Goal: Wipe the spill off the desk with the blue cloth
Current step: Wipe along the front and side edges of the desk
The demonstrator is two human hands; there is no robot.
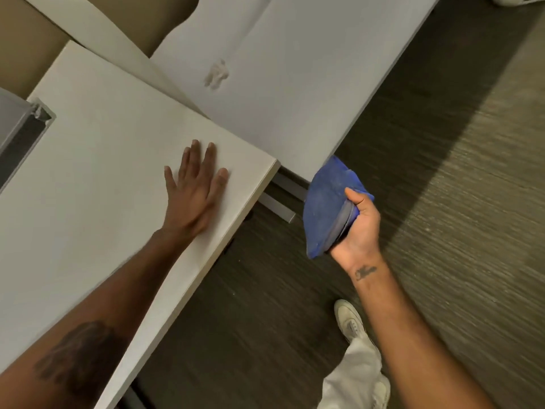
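Gripping the blue cloth (327, 208), right hand (358, 228); spill (216, 74) well apart

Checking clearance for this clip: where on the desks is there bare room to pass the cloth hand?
The far desk is bare all around the spill, up to its floor-side edge, so the right hand holding the blue cloth has open passage. On the near desk, only the left hand lies flat near the corner; the rest is bare.

Only a low divider panel (124, 39) stands beside the desk's (295, 84) open surface.
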